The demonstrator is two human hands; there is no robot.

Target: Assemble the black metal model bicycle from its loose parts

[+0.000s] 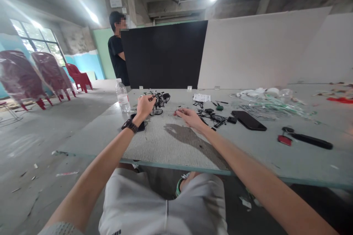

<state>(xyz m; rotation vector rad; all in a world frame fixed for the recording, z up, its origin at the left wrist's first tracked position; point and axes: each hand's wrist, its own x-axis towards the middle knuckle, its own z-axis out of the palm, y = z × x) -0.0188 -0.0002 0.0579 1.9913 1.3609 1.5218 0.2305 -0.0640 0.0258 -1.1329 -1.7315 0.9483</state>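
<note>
My left hand [145, 107], a dark watch on its wrist, is closed with curled fingertips at the near side of small black model bicycles [160, 100]. What it grips there is too small to make out. A loose wheel [158, 111] lies just right of its fingers. Held low over the middle of the table, my right hand [189, 117] pinches a small thin piece [180, 110] between thumb and fingertips; its kind does not show. Black model parts [217, 118] are spread right of that hand. Behind my left wrist, a dark flat object [141, 126] lies partly hidden.
A water bottle [122, 97] stands at the table's left edge. Rightward are a paper sheet [202, 97], a green-handled tool [219, 107], a phone [249, 120], a black handle [313, 141] and clear plastic wrapping [275, 102]. A person [118, 51] stands behind the black panel [165, 57].
</note>
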